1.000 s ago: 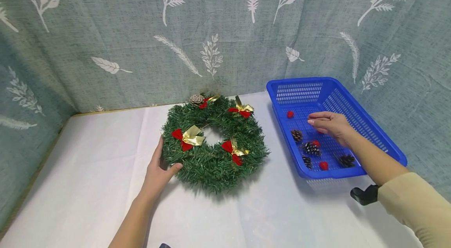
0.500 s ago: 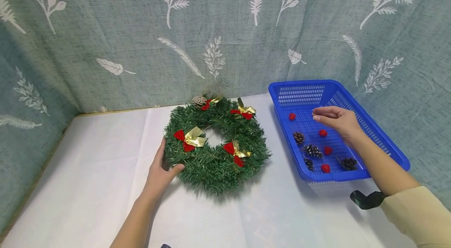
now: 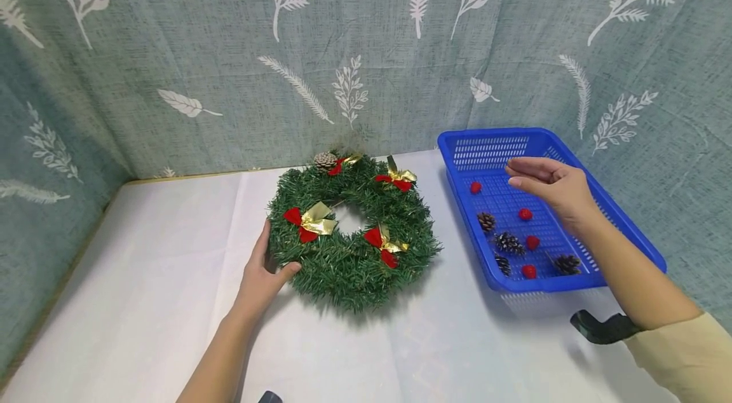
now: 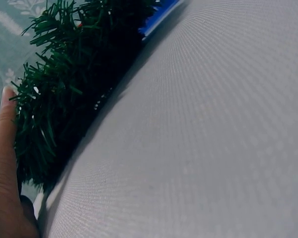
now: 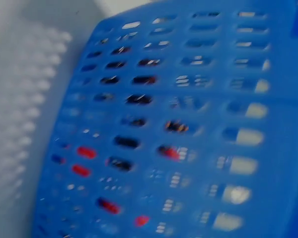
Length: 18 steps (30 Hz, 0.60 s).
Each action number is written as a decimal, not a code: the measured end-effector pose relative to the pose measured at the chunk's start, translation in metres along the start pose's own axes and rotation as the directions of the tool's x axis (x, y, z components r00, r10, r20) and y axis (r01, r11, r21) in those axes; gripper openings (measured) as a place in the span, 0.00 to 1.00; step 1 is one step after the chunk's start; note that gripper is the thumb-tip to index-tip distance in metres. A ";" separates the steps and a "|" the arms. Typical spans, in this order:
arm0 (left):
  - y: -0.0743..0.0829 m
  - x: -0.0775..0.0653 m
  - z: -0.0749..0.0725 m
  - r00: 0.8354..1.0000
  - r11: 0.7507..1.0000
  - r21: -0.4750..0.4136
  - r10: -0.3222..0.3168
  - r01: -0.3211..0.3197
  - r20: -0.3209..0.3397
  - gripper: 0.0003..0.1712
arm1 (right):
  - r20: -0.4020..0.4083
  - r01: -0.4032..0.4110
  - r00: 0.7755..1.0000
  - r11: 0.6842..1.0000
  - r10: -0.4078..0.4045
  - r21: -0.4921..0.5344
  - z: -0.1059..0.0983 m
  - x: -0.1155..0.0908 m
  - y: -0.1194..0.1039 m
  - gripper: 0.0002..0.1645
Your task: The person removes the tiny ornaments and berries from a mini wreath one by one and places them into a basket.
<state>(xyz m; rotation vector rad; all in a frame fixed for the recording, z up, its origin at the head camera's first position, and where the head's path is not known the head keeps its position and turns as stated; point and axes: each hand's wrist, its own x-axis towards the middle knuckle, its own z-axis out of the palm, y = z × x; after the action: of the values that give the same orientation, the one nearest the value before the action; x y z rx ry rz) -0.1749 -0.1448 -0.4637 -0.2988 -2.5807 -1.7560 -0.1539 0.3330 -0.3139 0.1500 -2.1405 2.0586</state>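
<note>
A green artificial wreath (image 3: 354,279) with red-and-gold bows (image 3: 311,222) and one pinecone (image 3: 325,161) lies on the white table. My left hand (image 3: 262,279) grips its left edge, thumb on the front side and fingers along the outer side. In the left wrist view, a finger (image 4: 5,119) lies straight against the green needles. Over the blue basket (image 3: 466,244) hovers my right hand (image 3: 551,187), fingers slightly bent and thumb apart from them, with nothing visible between. Below it in the basket are a red berry (image 3: 525,214), several similar ones, and dark pinecones (image 3: 509,243).
A grey-green curtain (image 3: 229,72) with white leaf prints hangs behind the table (image 3: 160,263). Under the right forearm shows a black curved object (image 3: 603,328). The right wrist view is filled by the slotted basket side (image 5: 198,104).
My right hand has risen a little and its thumb has parted from the fingers. One red berry now lies further right of the frosted pinecone. The left hand stays on the wreath.
</note>
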 end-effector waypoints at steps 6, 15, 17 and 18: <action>0.000 0.001 0.000 1.000 1.000 0.012 0.004 -0.004 -0.005 0.59 | 0.010 0.005 1.000 1.000 -0.005 -0.012 0.016 0.002 -0.013 0.21; 0.000 0.000 -0.001 1.000 0.999 0.043 0.001 0.000 -0.016 0.60 | 0.057 0.022 0.998 0.998 -0.019 -0.053 0.038 0.013 -0.021 0.27; 0.000 0.000 -0.001 1.000 0.999 0.037 0.002 -0.001 -0.017 0.60 | 0.063 0.016 0.998 0.994 -0.009 -0.109 0.043 0.016 -0.022 0.29; 0.000 0.000 -0.001 1.000 0.999 0.036 0.003 -0.003 -0.018 0.60 | 0.063 0.015 0.998 0.989 -0.005 -0.148 0.045 0.018 -0.023 0.30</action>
<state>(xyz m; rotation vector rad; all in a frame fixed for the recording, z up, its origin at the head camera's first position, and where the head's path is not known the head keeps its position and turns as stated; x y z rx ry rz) -0.1745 -0.1456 -0.4639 -0.2852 -2.5947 -1.7017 -0.1696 0.2875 -0.2892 0.2071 -2.3151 1.9034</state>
